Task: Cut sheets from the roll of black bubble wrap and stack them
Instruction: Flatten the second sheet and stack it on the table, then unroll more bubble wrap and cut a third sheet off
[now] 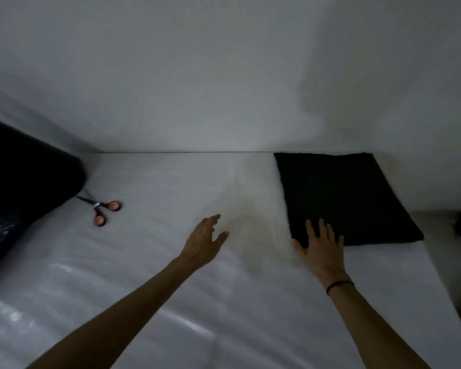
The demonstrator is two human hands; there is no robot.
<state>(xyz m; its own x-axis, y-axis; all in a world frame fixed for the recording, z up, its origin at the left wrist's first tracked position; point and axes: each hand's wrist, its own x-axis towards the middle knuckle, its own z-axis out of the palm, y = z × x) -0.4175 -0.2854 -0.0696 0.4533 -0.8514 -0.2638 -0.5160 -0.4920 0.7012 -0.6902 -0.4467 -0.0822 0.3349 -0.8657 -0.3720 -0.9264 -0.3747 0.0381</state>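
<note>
Left hand [206, 242] spread, holding nothing; right hand [320, 247] flat on stack [341, 193]. Scissors [103, 210] beside roll [24, 182].

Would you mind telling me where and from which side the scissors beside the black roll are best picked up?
Probably by the orange handle loops of the scissors, coming from the right. The loops lie splayed away from the roll, while the blades point toward its edge, so that side is blocked. The left hand, open, is the nearer one.
</note>
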